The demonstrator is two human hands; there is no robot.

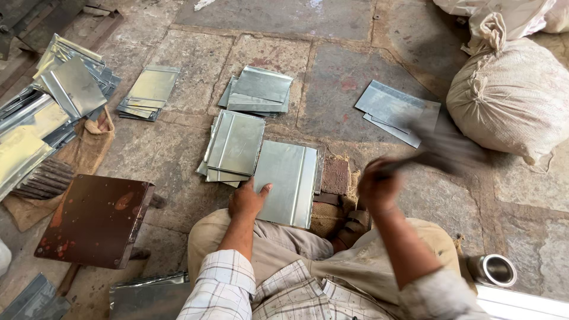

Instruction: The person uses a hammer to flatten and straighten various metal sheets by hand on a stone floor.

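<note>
A ribbed metal sheet (288,182) lies on the stone floor (178,154) just before the person's knees, with the left hand (248,198) on its near left edge. A stack of sheets (233,146) touches its left side. Behind lie three more piles (259,90), (148,92), (396,111). A rusty plate (95,219) sits to the left, a sack (514,98) far right, and a metal can (492,269) near right.
</note>
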